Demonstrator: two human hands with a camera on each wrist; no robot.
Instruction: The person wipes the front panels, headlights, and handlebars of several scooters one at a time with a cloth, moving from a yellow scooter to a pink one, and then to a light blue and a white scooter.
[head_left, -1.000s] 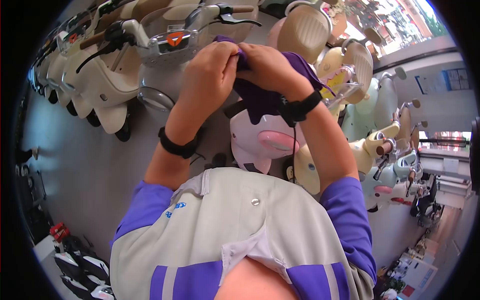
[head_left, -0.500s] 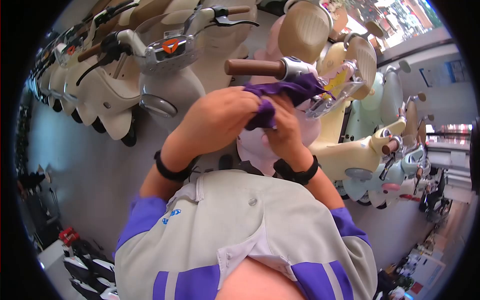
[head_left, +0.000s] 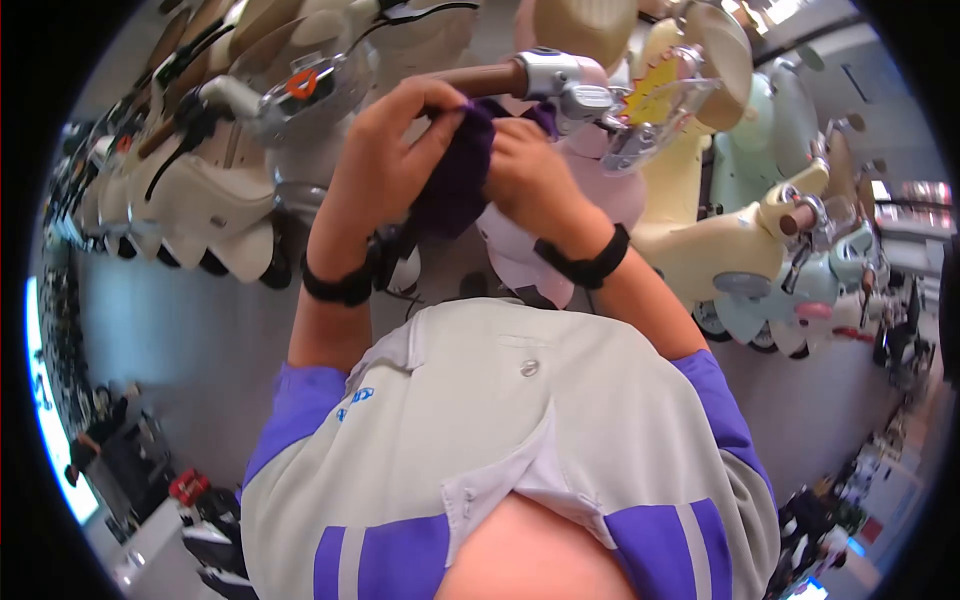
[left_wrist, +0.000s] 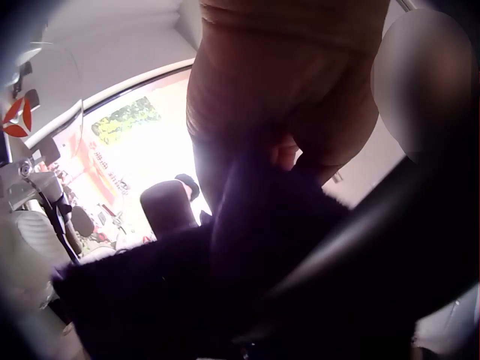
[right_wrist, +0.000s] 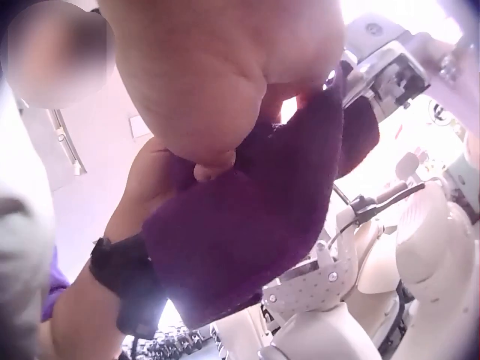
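Both hands are up in front of the chest, and I have them bunched around a purple cloth [head_left: 452, 180]. On my head view the left hand [head_left: 385, 160] curls over the cloth's upper left side, fingers bent round the fabric, while the right hand [head_left: 528, 175] pinches its other edge, so each is grasping the same cloth and they sit almost touching. The cloth hangs between them, just below the brown handlebar grip [head_left: 470, 80] of a pink scooter [head_left: 520, 255]. Through the right wrist camera I see the cloth [right_wrist: 247, 225] draped thick under the palm. To my left stands a row of cream scooters [head_left: 190, 200], and a pale yellow scooter [head_left: 700, 250] stands to the right.
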